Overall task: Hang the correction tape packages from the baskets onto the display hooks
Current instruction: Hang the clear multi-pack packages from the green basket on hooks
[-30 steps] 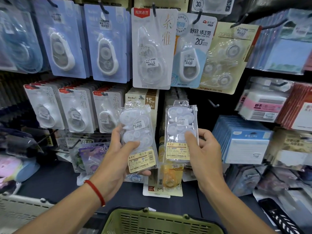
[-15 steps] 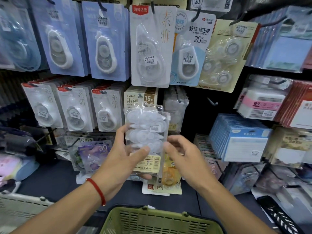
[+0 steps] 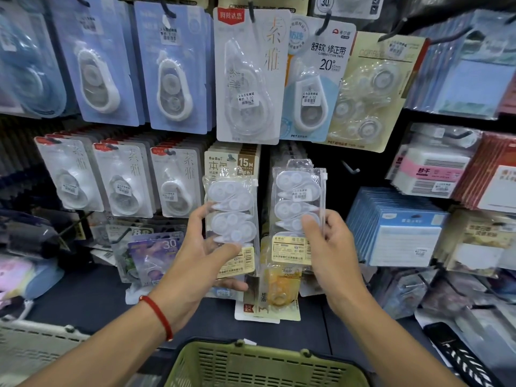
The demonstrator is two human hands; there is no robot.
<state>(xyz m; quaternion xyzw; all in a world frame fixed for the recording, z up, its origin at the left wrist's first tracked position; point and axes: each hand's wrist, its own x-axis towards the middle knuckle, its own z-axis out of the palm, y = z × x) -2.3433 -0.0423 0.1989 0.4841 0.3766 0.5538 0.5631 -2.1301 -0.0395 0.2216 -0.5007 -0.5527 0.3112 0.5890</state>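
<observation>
My left hand (image 3: 201,255) grips a clear pack of white correction tapes (image 3: 231,216) with a yellow label, thumb across its front. My right hand (image 3: 329,247) pinches a second, matching pack (image 3: 297,202) held upright just right of the first. Both packs sit in front of the lower rows of hanging stock. A bare display hook (image 3: 350,169) juts from the dark panel to the right of the right pack. A green basket (image 3: 265,364) is at the bottom centre, below my forearms; its contents are hidden.
Blue and white correction tape cards (image 3: 173,71) crowd the upper hooks. White cards (image 3: 125,180) fill the row to the left. Blue boxed packs (image 3: 402,227) and pink-labelled packs (image 3: 430,169) stand on the right. A pale basket (image 3: 30,347) sits at lower left.
A second ago I held a pack in each hand. Half a second ago both hands met on a stack at the centre. Now the packs are apart again, one per hand.
</observation>
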